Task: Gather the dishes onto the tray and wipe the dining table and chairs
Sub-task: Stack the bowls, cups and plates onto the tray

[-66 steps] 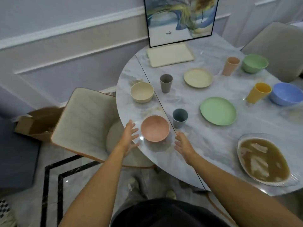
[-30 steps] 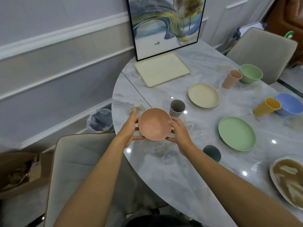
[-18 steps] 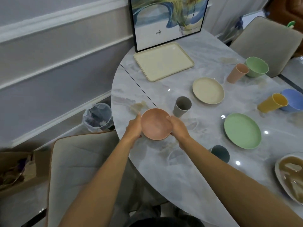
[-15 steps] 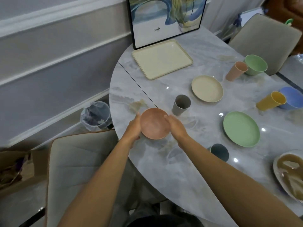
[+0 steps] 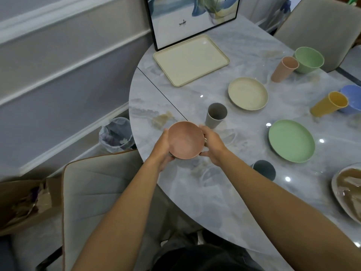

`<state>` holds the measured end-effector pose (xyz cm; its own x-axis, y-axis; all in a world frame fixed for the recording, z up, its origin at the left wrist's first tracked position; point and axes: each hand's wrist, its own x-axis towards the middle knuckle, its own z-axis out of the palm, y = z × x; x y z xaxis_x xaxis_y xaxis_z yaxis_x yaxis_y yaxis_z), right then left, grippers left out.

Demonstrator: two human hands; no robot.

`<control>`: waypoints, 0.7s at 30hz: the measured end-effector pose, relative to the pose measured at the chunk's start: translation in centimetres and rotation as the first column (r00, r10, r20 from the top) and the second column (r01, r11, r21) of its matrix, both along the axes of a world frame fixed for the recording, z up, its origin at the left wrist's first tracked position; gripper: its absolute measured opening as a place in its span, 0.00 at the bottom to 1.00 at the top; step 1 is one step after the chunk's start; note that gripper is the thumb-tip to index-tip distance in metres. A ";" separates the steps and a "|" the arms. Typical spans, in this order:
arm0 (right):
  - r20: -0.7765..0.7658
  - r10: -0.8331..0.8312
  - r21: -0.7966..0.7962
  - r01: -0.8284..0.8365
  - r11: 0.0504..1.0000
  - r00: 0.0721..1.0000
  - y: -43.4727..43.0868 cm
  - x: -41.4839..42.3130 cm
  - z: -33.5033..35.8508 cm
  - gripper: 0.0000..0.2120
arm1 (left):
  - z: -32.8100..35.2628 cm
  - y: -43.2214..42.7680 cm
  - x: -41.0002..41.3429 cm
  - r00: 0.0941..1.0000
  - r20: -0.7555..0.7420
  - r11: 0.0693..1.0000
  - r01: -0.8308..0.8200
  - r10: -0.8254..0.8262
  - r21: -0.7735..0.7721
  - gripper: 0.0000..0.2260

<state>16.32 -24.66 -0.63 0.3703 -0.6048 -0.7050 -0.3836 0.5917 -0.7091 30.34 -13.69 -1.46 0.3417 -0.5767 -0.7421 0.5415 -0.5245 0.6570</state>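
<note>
Found left hand (image 5: 163, 147) and right hand (image 5: 212, 145) cupped on opposite sides of round matte pink bowl (image 5: 185, 140), fingers and thumbs curled round its rim. Recorded bowl near level at near-left edge of grey marble table (image 5: 214, 202); contact with tabletop not discernible. Judged bowl light, rigid, unlikely to slip; two-sided rim hold adequate. Noted open tabletop toward flat cream rectangular tray (image 5: 190, 61), passing left of tall grey cup (image 5: 216, 115). Noted table edge close on left, beige padded chair (image 5: 101, 192) below.
</note>
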 end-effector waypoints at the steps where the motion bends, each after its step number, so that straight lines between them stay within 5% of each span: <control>1: 0.011 0.000 0.013 0.000 1.000 1.000 -0.1 0.1 0.0 0.22 | 0.1 -0.1 -0.1 1.000 0.005 1.000 -0.001 0.001 0.001 0.21; 11: 0.014 0.225 0.005 -0.225 0.974 0.974 -1.4 -1.3 0.3 0.31 | -0.4 -1.2 -1.5 0.989 0.144 0.997 -0.035 0.024 0.068 0.33; 13: -0.054 0.326 -0.071 -0.330 0.941 0.944 -2.6 -2.5 0.0 0.35 | -1.1 -1.4 -2.2 0.978 0.201 0.988 -0.088 0.062 0.124 0.43; 15: -0.152 0.344 -0.229 -0.371 0.900 0.927 -3.9 -4.5 0.6 0.35 | -0.6 -1.6 -3.3 0.947 0.319 0.985 -0.092 0.041 0.146 0.38; 18: -0.287 0.330 -0.465 -0.432 0.773 0.899 -5.9 -9.8 1.7 0.25 | -0.1 -1.6 -3.8 0.818 0.566 0.980 -0.012 -0.103 0.196 0.32; 21: -0.480 0.382 -0.496 -0.603 0.625 0.790 -6.7 -15.6 2.1 0.30 | 0.1 -1.8 -3.8 0.556 0.722 0.909 0.197 -0.413 0.368 0.39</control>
<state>0.77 -31.40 1.49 0.5793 -0.7166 -0.3883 -0.7383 -0.2594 -0.6226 26.55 -15.49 -1.37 0.6757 -0.6190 -0.4004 -0.3332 -0.7409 0.5831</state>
